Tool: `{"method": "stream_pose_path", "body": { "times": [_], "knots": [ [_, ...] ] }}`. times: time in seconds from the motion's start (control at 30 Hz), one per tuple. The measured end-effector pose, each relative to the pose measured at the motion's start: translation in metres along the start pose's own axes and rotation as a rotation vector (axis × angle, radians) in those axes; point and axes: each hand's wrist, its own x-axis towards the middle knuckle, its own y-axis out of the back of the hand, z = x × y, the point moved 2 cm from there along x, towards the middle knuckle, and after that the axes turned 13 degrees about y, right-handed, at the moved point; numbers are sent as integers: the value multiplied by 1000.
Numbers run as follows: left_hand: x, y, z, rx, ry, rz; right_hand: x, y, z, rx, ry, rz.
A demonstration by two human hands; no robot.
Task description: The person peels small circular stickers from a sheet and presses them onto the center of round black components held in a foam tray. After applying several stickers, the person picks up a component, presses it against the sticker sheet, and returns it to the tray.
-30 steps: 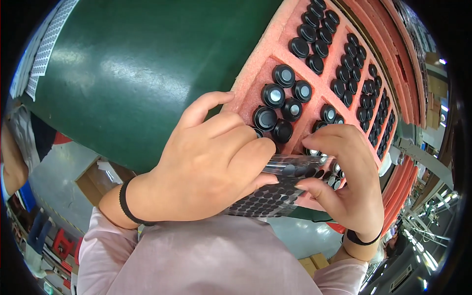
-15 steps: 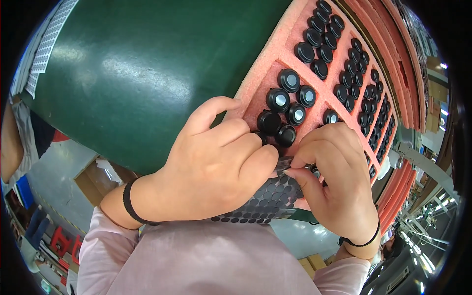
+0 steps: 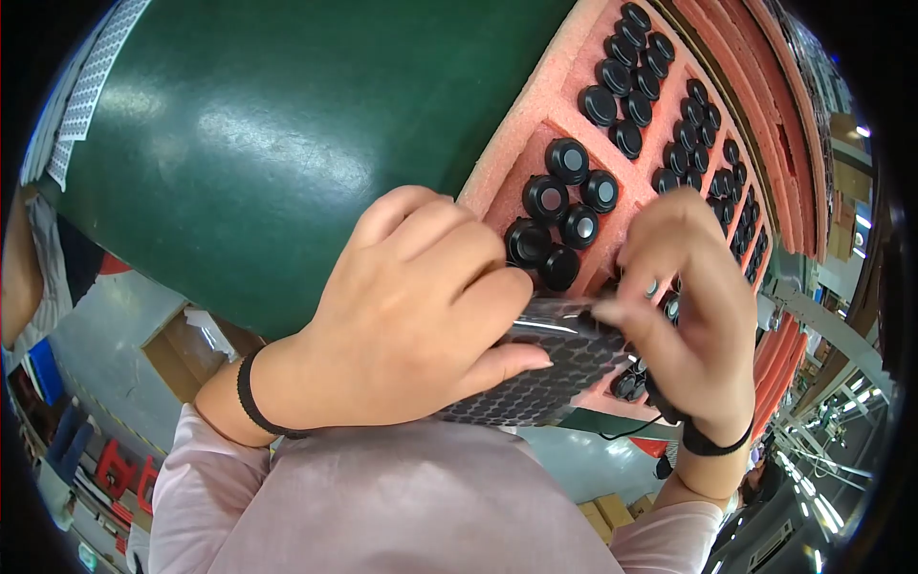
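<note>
At the far left edge, a bare arm (image 3: 19,277) of another person shows; just above it, in the upper left, lie some white sheets with dots (image 3: 91,100); in the lower left there is a red stool (image 3: 117,471), and near it an open cardboard box (image 3: 177,359) sits on the floor; a big, shiny green table (image 3: 258,124) fills the upper left and top of the frame.

In the middle is the left hand (image 3: 411,297), with a black wristband (image 3: 247,390) on its wrist; its fingers curl over the top of a sheet of black round stickers (image 3: 545,378) and its thumb lies flat on the front, so the sheet is pinched between them; the sheet is just below the middle of the frame, tilted, with a shiny bent top edge (it catches the light); a pale pink shirt (image 3: 411,507) is under it.

Up and to the right is a pink foam tray (image 3: 535,107) with boxes cut in it; black round caps (image 3: 568,161) sit inside, and some have a grey spot on top; the right hand (image 3: 688,297) is over the tray's lower part, thumb and pointing finger bent close to the sheet's top right corner; it is blurry, so I cannot tell if they pinch anything; at the far right, more pink foam trays (image 3: 779,124) are piled up.
</note>
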Motion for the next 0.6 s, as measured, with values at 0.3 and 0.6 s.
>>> {"method": "stream_pose_path", "body": {
  "times": [0.3,0.6],
  "knots": [
    [2,-9,-2,107,-44,-127,18,-7,41,93,-387,-1],
    [3,-16,-2,109,-7,-174,19,-12,48,70,-392,-31]
  ]
}}
